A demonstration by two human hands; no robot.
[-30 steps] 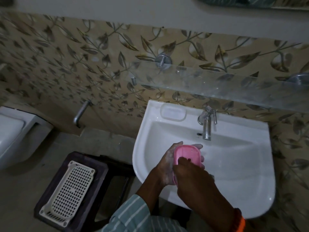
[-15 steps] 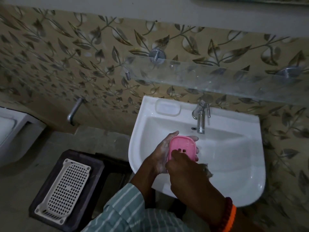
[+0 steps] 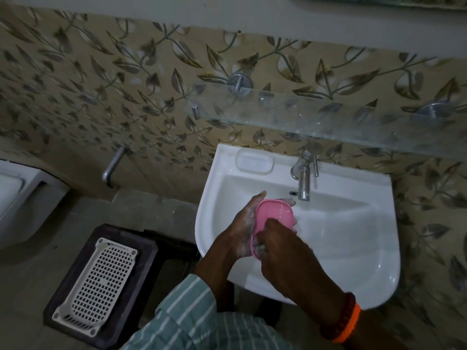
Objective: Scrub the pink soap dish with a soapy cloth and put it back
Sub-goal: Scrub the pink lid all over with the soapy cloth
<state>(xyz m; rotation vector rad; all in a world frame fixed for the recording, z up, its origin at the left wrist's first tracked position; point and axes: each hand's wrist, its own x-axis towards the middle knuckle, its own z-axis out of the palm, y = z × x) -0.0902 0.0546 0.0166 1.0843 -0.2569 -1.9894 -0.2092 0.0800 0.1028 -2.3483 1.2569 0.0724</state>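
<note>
The pink soap dish (image 3: 274, 214) is held tilted over the left part of the white basin (image 3: 353, 223). My left hand (image 3: 246, 223), covered in suds, cups it from the left and behind. My right hand (image 3: 280, 242) presses on the dish's lower end, fingers curled over a small soapy cloth (image 3: 260, 246) that barely shows. The dish's solid side with a white soap smear faces me.
A steel tap (image 3: 304, 180) stands at the basin's back, with a moulded soap recess (image 3: 254, 162) to its left. A glass shelf (image 3: 328, 120) juts out above. A white perforated tray (image 3: 98, 284) lies on a dark stool (image 3: 141, 294) at the left; a toilet (image 3: 17, 198) is further left.
The dish has been turned: the face with two slots showed earlier, now a plain soapy face shows. My right hand has slid down to the dish's lower end.
</note>
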